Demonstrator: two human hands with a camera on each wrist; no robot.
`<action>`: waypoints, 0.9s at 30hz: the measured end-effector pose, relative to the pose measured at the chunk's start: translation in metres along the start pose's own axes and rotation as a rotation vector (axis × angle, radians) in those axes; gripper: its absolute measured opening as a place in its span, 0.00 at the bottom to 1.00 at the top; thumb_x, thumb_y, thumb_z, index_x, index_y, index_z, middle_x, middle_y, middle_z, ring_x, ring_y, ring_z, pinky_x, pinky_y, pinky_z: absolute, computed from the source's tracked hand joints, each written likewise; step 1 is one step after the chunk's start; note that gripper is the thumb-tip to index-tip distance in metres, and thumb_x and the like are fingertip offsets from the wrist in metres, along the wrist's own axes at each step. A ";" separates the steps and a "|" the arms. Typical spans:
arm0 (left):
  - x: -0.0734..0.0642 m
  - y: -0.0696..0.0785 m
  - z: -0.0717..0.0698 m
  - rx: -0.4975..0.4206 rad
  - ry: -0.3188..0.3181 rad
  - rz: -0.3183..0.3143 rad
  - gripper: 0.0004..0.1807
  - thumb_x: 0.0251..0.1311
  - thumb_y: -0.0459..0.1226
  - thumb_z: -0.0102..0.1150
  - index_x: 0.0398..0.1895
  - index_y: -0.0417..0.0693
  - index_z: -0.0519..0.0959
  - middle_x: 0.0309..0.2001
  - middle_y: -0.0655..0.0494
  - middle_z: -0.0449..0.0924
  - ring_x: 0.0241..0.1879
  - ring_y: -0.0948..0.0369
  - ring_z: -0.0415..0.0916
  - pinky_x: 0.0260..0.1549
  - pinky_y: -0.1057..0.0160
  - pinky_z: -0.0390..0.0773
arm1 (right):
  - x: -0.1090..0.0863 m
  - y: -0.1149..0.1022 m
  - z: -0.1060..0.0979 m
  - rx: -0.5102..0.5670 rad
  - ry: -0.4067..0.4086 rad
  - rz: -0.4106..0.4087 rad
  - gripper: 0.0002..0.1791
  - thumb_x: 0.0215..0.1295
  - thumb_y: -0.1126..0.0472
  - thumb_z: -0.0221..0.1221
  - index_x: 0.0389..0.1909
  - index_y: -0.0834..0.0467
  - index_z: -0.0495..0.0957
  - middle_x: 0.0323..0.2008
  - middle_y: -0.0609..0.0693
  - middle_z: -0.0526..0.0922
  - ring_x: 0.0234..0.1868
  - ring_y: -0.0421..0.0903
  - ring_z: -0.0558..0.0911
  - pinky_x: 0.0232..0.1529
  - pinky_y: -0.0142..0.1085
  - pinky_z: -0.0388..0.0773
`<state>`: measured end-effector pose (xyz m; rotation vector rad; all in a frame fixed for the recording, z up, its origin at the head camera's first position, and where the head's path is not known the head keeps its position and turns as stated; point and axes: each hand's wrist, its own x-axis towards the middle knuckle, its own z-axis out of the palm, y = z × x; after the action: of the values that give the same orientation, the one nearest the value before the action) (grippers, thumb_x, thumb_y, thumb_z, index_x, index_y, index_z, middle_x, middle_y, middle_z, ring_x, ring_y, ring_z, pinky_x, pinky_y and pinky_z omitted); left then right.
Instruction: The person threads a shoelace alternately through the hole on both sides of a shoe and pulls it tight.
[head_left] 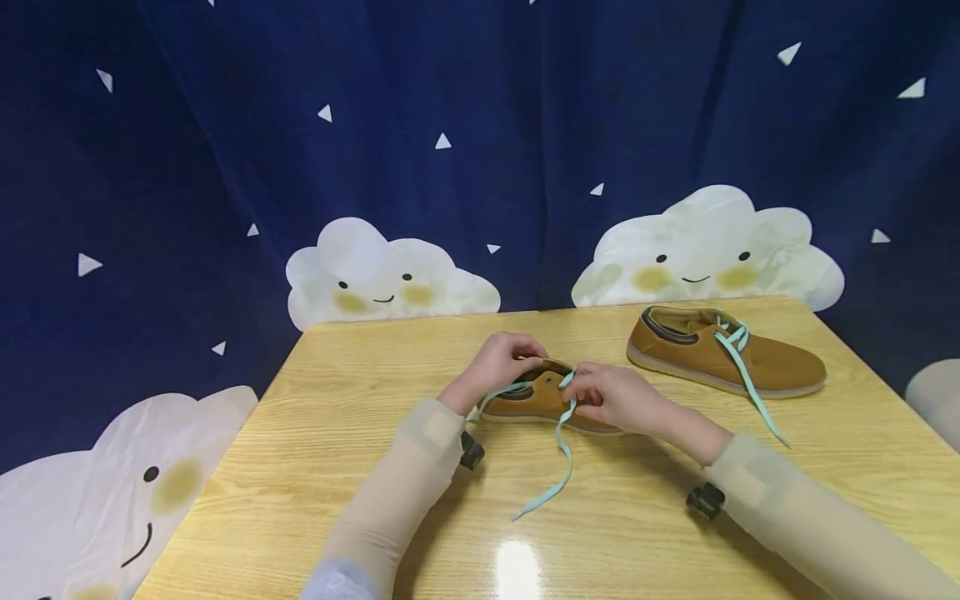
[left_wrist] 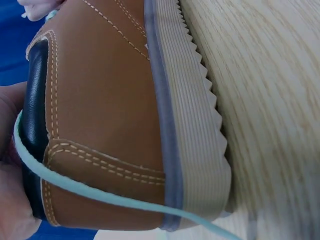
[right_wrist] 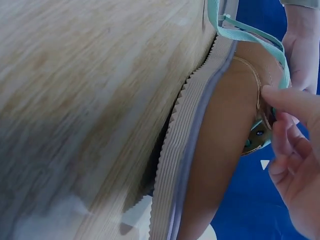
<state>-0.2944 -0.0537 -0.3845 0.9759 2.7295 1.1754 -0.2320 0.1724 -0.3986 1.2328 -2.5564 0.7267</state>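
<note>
A brown shoe (head_left: 525,404) with a pale ridged sole stands on the wooden table, its heel toward the left. My left hand (head_left: 501,363) grips the shoe at its opening, beside the dark padded collar (left_wrist: 35,100). At the eyelet flap, my right hand (head_left: 618,396) pinches the mint-green shoelace (head_left: 566,458) between thumb and fingers. One end of that lace hangs down in front of the shoe onto the table. Its other end (left_wrist: 95,192) runs over the collar and past the heel. The right fingertips partly hide the eyelets.
A second brown shoe (head_left: 720,358) stands at the back right, its mint-green lace (head_left: 750,383) trailing over the side onto the table (head_left: 360,383). Behind the table hangs a dark blue curtain (head_left: 450,67) with white clouds and triangles.
</note>
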 end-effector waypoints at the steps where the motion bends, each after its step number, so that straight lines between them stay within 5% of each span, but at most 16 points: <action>1: 0.000 0.001 0.000 -0.002 0.000 0.000 0.05 0.64 0.33 0.61 0.39 0.43 0.85 0.39 0.54 0.85 0.40 0.62 0.80 0.43 0.70 0.76 | 0.000 0.000 0.000 -0.007 0.008 -0.003 0.10 0.52 0.67 0.72 0.34 0.51 0.85 0.29 0.39 0.73 0.23 0.31 0.68 0.22 0.28 0.69; 7: 0.001 0.004 -0.001 -0.009 0.001 0.003 0.05 0.64 0.33 0.61 0.39 0.44 0.85 0.39 0.55 0.85 0.40 0.63 0.80 0.43 0.69 0.76 | 0.003 0.001 -0.001 0.049 0.086 0.010 0.05 0.54 0.64 0.71 0.29 0.50 0.87 0.30 0.37 0.76 0.25 0.32 0.72 0.25 0.29 0.72; 16: 0.001 0.001 0.000 -0.007 0.004 0.006 0.04 0.63 0.32 0.62 0.38 0.43 0.85 0.37 0.54 0.85 0.39 0.63 0.81 0.42 0.71 0.76 | 0.005 -0.005 -0.013 0.564 0.070 0.305 0.05 0.61 0.65 0.66 0.34 0.64 0.86 0.31 0.51 0.86 0.23 0.40 0.77 0.23 0.31 0.73; 20: 0.001 0.000 0.002 -0.011 0.005 0.003 0.05 0.63 0.32 0.62 0.38 0.43 0.85 0.38 0.55 0.85 0.39 0.63 0.80 0.42 0.71 0.76 | 0.007 -0.010 -0.022 0.745 0.081 0.361 0.08 0.63 0.66 0.64 0.36 0.70 0.84 0.30 0.54 0.87 0.21 0.37 0.73 0.21 0.27 0.69; 27: 0.000 0.001 0.002 -0.009 0.010 0.002 0.05 0.63 0.32 0.62 0.38 0.43 0.86 0.38 0.54 0.85 0.39 0.63 0.80 0.42 0.70 0.76 | 0.009 -0.019 -0.049 0.804 0.136 0.399 0.08 0.66 0.65 0.61 0.37 0.68 0.85 0.30 0.49 0.87 0.23 0.38 0.71 0.22 0.31 0.64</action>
<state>-0.2930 -0.0523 -0.3849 0.9743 2.7297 1.1951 -0.2238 0.1818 -0.3470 0.7629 -2.4731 1.9789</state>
